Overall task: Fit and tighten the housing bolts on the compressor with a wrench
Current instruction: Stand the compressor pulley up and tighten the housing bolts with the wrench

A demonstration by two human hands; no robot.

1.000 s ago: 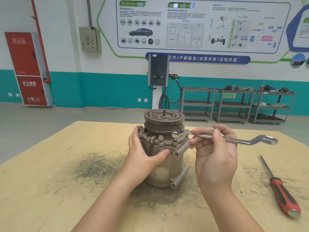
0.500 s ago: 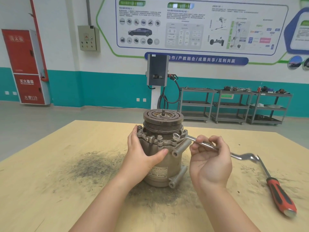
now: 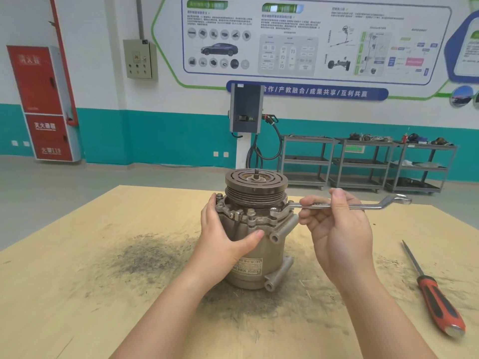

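One compressor [image 3: 255,237], one wrench [image 3: 344,205], two hands.

Compressor [image 3: 255,237] on table [image 3: 77,294]; screwdriver [image 3: 435,296] right of it.

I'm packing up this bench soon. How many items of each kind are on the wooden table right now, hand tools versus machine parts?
Hand tools: 2, the wrench held in the right hand and the red-handled screwdriver lying at the table's right.
Machine parts: 1, the compressor, steadied by the left hand.
Total: 3
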